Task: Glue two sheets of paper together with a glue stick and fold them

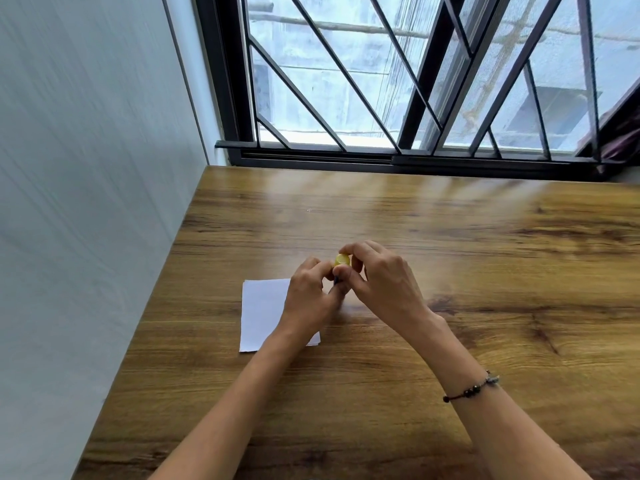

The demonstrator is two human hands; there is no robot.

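Note:
A white paper (261,310) lies flat on the wooden table (450,271), partly under my left wrist; I cannot tell whether it is one sheet or two stacked. Both hands meet just above its far right corner around a glue stick (342,260). My left hand (311,296) grips the dark lower body of the stick. My right hand (377,282) pinches the yellow cap at the top with fingertips and thumb. Most of the stick is hidden by my fingers.
A pale wall runs along the table's left edge. A barred window with a dark frame (398,157) stands behind the far edge. A beaded bracelet (471,389) is on my right wrist.

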